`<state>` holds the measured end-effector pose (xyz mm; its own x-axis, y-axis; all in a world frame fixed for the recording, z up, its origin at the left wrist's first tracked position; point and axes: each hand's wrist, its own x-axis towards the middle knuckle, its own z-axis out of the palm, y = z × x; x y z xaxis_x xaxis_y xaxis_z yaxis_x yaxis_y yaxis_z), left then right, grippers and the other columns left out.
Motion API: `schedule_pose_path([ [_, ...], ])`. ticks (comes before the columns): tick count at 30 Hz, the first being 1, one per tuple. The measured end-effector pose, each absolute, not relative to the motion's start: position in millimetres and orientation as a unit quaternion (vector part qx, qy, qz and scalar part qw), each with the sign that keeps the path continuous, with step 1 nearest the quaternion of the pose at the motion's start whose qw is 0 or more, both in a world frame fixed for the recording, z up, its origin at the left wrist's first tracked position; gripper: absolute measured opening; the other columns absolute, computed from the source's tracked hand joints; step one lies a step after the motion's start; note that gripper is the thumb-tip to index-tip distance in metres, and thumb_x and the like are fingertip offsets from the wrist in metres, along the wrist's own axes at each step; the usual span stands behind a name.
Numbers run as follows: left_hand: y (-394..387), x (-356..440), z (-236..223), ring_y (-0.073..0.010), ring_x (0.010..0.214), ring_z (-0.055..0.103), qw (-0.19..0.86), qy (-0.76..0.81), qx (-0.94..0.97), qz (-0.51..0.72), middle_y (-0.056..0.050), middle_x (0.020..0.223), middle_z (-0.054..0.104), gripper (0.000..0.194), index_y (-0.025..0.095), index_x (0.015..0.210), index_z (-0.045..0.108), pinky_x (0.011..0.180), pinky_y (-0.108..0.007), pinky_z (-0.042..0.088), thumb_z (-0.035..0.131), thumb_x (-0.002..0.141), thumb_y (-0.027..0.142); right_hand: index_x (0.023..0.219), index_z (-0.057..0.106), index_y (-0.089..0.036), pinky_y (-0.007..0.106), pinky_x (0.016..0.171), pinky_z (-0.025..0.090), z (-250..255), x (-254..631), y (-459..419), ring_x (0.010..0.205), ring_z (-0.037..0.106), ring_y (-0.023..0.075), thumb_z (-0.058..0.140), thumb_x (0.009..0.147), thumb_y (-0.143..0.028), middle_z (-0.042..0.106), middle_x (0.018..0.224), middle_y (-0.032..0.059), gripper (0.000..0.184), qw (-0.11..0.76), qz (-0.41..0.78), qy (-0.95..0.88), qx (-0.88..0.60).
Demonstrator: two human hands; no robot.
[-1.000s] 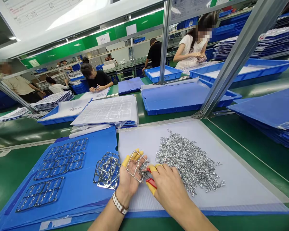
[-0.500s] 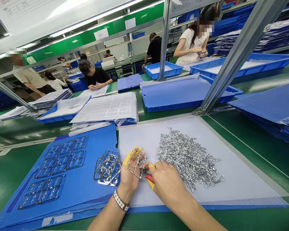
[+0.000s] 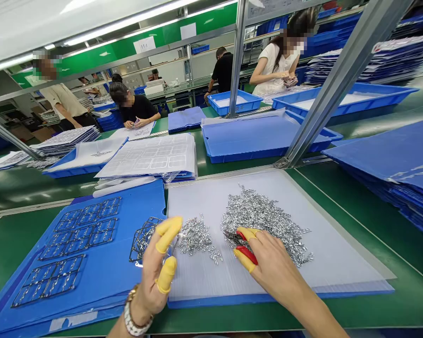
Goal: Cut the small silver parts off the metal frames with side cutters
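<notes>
My left hand (image 3: 158, 267), with yellow finger cots on thumb and fingers, is curled beside a heap of metal wire frames (image 3: 137, 244). Between its thumb and fingertips a thin metal frame (image 3: 173, 245) shows faintly, blurred and nearly edge-on. My right hand (image 3: 268, 256), also in finger cots, closes around red-handled pliers (image 3: 246, 254). Their tip lies at the left edge of a large pile of small silvery links (image 3: 264, 216); whether it grips a link cannot be seen. A smaller pile of links (image 3: 195, 234) lies between the hands on the white sheet (image 3: 204, 286).
Several dark grid frames (image 3: 49, 279) lie in rows on the blue board (image 3: 105, 281) at left. Behind stand a stack of printed sheets (image 3: 151, 155) and blue trays (image 3: 243, 150). A slanted metal post (image 3: 324, 98) rises at right. Co-workers sit and stand beyond.
My left hand has moved left and turned, uncovering the smaller pile of links. My right hand has moved right with the pliers, away from the left hand to the large pile.
</notes>
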<state>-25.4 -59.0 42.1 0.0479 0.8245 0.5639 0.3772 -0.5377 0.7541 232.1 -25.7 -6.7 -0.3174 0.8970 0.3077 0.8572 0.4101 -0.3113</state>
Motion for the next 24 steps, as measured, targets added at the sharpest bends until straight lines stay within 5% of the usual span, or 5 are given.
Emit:
schedule_pose_path([
  [4,-52.6,-66.7,45.2,-0.0302,0.128,0.037,-0.001,0.528,0.799,0.286,-0.010,0.133,0.050,0.050,0.025,0.137,0.043,0.104,-0.053,0.032,0.049,0.087,0.026,0.116,0.054,-0.017,0.042,0.078,0.047,-25.8,236.5,-26.4,0.093,0.060,0.0267,0.045,0.087,-0.038,0.065,0.102,0.0108,0.037,0.236,0.066,-0.798,-0.550],
  [9,-47.1,-92.6,13.6,-0.0323,0.126,0.038,-0.065,0.608,0.787,0.082,-0.010,0.130,0.054,0.047,0.025,0.134,0.046,0.100,-0.055,0.033,0.047,0.088,0.033,0.108,0.057,-0.018,0.036,0.072,0.050,-30.0,226.3,-21.3,0.088,0.063,0.0240,0.044,0.084,-0.026,0.067,0.094,0.0086,0.029,0.243,0.107,-0.795,-0.545],
  [17,-53.3,-120.6,13.7,-0.0307,0.128,0.037,-0.058,0.637,0.762,0.103,-0.009,0.133,0.051,0.052,0.027,0.138,0.040,0.100,-0.051,0.035,0.048,0.088,0.040,0.111,0.056,-0.019,0.034,0.080,0.047,-19.3,181.5,-8.4,0.093,0.062,0.0217,0.051,0.082,-0.022,0.066,0.102,0.0073,0.030,0.191,0.177,-0.811,-0.524],
  [24,-59.1,-105.9,20.6,-0.0289,0.130,0.035,-0.030,0.598,0.755,0.265,-0.009,0.135,0.047,0.052,0.028,0.137,0.040,0.104,-0.052,0.035,0.052,0.086,0.030,0.107,0.059,-0.019,0.032,0.080,0.045,-27.6,155.8,7.4,0.092,0.062,0.0218,0.052,0.077,-0.010,0.067,0.098,0.0070,0.032,0.135,0.179,-0.834,-0.504],
])
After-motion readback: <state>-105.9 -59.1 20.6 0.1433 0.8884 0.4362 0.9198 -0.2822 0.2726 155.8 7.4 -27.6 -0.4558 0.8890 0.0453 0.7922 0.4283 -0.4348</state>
